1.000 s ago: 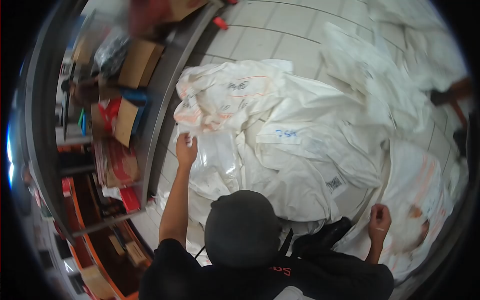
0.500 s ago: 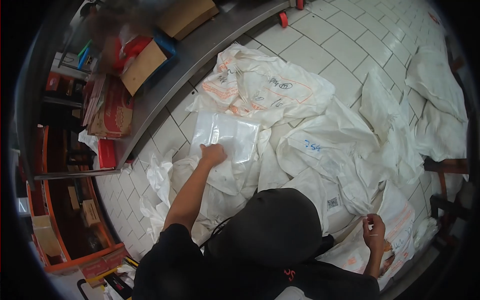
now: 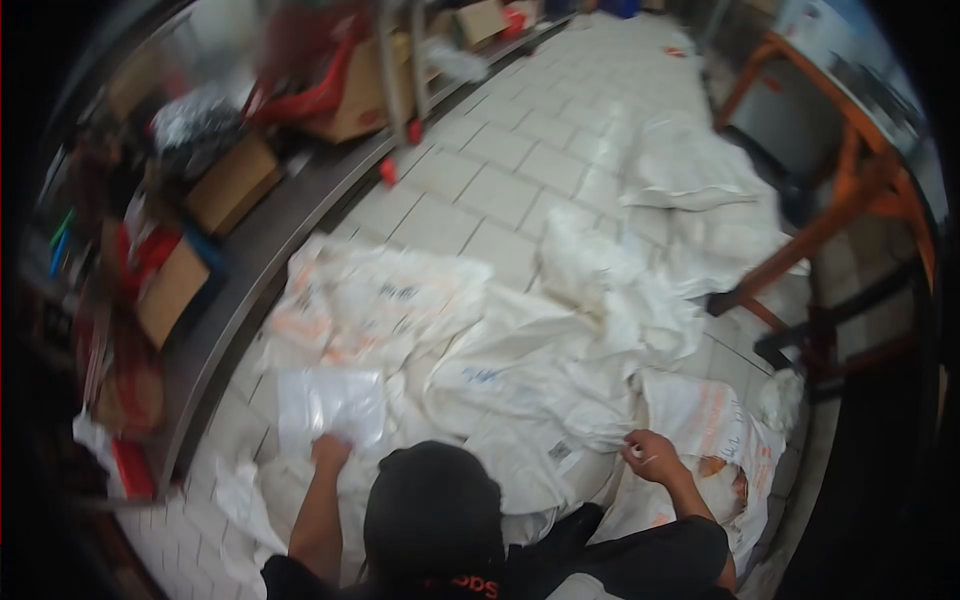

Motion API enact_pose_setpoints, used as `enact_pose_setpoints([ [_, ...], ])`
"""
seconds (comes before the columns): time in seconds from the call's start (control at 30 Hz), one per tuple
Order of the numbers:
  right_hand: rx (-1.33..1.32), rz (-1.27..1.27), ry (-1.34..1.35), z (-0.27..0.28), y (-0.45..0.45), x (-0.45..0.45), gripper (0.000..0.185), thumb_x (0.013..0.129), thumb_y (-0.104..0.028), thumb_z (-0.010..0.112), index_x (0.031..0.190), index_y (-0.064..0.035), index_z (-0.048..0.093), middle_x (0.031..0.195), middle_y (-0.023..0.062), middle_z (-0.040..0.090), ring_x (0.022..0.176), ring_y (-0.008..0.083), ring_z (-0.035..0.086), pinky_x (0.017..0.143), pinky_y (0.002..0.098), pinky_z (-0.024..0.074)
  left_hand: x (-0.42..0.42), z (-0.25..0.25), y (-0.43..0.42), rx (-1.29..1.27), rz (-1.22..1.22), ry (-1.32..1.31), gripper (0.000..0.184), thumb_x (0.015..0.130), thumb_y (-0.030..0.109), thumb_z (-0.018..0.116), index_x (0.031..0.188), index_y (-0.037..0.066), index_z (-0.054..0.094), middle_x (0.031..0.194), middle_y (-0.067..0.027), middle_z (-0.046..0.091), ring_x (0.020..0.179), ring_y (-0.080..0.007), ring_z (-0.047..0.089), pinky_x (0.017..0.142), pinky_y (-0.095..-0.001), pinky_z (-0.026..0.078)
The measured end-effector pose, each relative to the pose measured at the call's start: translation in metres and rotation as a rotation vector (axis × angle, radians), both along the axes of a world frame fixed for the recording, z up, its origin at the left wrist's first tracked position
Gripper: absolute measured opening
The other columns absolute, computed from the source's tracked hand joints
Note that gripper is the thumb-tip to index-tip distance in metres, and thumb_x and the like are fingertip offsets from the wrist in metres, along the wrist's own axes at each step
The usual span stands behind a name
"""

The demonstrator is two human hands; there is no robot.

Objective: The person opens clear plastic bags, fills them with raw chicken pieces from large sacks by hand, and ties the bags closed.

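Observation:
My left hand (image 3: 330,452) is closed at the near edge of a flat, shiny clear plastic packet (image 3: 330,400), which lies on white sacks. Its fingertips are partly hidden. Off to the right, my right hand (image 3: 648,456) pinches the gathered edge of a white woven sack (image 3: 510,385) with blue handwriting. A thin white strand shows by those fingers. Beside that hand lies another white sack (image 3: 690,400) with orange print and a torn hole showing something orange-brown inside. A dark rounded cap-like shape (image 3: 430,505) covers part of the sacks between my arms.
More white sacks (image 3: 380,290) are spread over the tiled floor (image 3: 480,195). Filled sacks (image 3: 695,165) lie farther back. A low metal shelf (image 3: 290,215) with cardboard boxes runs along the left. An orange-framed table (image 3: 850,150) stands at the right.
The view has swung up and to the right, bringing in more floor and the orange-framed table. Both hands stay at the packet and the sack edge.

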State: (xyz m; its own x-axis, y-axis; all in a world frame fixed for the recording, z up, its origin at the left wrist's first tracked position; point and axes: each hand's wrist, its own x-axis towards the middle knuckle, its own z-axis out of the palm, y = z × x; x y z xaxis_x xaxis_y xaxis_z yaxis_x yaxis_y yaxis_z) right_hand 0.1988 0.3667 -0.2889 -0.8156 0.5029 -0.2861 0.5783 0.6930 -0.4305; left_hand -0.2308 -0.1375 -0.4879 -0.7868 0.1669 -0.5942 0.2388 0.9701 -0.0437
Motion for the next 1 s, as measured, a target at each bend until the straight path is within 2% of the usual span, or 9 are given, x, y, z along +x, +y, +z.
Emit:
enact_pose_setpoints([
  [0.13,-0.017,0.014,0.012,0.02,-0.001,-0.014,0.027,0.085,-0.025,0.065,0.101,-0.0038,0.064,0.094,0.0157,0.067,0.086,0.0308,0.066,0.077,0.0389,0.0523,-0.002,-0.005,0.007,-0.095,-0.21,0.305,0.037,0.076,0.04,0.065,0.09,0.007,0.071,0.105,-0.0158,0.066,0.092,-0.0364,0.062,0.094,-0.0458,0.047],
  [0.2,-0.014,-0.002,0.047,0.026,0.002,-0.013,0.027,0.085,-0.025,0.065,0.101,-0.0038,0.064,0.095,0.0157,0.067,0.086,0.0304,0.066,0.077,0.0387,0.0522,0.007,0.025,0.021,0.165,0.203,0.511,0.031,0.073,0.036,0.069,0.085,0.007,0.07,0.091,-0.0139,0.068,0.081,-0.0324,0.062,0.093,-0.0434,0.045],
  [0.23,-0.029,0.005,0.059,0.029,0.003,-0.012,0.027,0.086,-0.026,0.064,0.102,-0.0039,0.064,0.095,0.0158,0.067,0.087,0.0301,0.066,0.078,0.0384,0.0522,-0.005,0.033,0.023,0.177,0.186,0.526,0.031,0.073,0.036,0.069,0.085,0.007,0.07,0.091,-0.0139,0.068,0.081,-0.0324,0.062,0.093,-0.0434,0.045],
  [0.33,-0.071,-0.027,0.082,0.048,0.013,-0.009,0.028,0.086,-0.027,0.064,0.102,-0.0034,0.064,0.095,0.0159,0.067,0.087,0.0291,0.066,0.078,0.0377,0.0521,-0.027,0.063,0.031,0.71,0.517,0.192,0.024,0.067,0.022,0.08,0.076,0.006,0.065,0.062,-0.0064,0.059,0.064,-0.02,0.059,0.068,-0.0376,0.048],
  [0.43,-0.073,-0.077,0.11,0.05,0.023,-0.004,0.029,0.086,-0.026,0.064,0.102,-0.0026,0.064,0.095,0.0159,0.067,0.087,0.0286,0.066,0.078,0.0373,0.0522,-0.04,0.084,0.038,0.824,0.578,-0.154,0.024,0.069,0.01,0.079,0.077,0.005,0.058,0.064,-0.005,0.057,0.058,-0.0155,0.056,0.055,-0.0317,0.047],
  [0.57,-0.054,-0.099,0.171,0.061,0.023,-0.004,0.028,0.086,-0.026,0.064,0.101,-0.0019,0.064,0.093,0.0159,0.067,0.084,0.0283,0.066,0.077,0.0371,0.0524,-0.03,0.144,0.067,0.908,0.578,-0.068,0.032,0.067,0.004,0.079,0.079,0.004,0.05,0.068,-0.0054,0.055,0.055,-0.0132,0.054,0.05,-0.028,0.045],
  [0.63,-0.057,-0.088,0.205,0.064,0.026,-0.002,0.028,0.086,-0.025,0.065,0.1,-0.0011,0.064,0.092,0.0155,0.067,0.082,0.0273,0.066,0.076,0.0361,0.0525,-0.035,0.153,0.069,0.929,0.356,0.185,0.036,0.067,0.001,0.079,0.08,0.004,0.046,0.071,-0.0054,0.054,0.055,-0.014,0.054,0.049,-0.0296,0.045],
  [0.83,-0.046,-0.1,0.257,0.076,0.032,-0.003,0.028,0.086,-0.025,0.065,0.099,0.0004,0.065,0.091,0.0159,0.067,0.081,0.0261,0.067,0.074,0.0346,0.0527,-0.044,0.156,0.054,0.852,0.116,0.505,0.046,0.059,0.018,0.09,0.072,0.004,0.047,0.067,-0.0047,0.051,0.051,-0.0154,0.049,0.046,-0.0316,0.042],
  [1.0,-0.038,-0.094,0.286,0.077,0.031,-0.001,0.028,0.086,-0.024,0.066,0.099,0.0005,0.065,0.09,0.0161,0.067,0.08,0.0259,0.066,0.073,0.0347,0.0528,-0.026,0.166,0.05,0.747,0.524,-0.028,0.044,0.075,0.038,0.08,0.079,0.003,0.054,0.067,-0.0039,0.052,0.048,-0.0155,0.046,0.04,-0.0315,0.036],
])
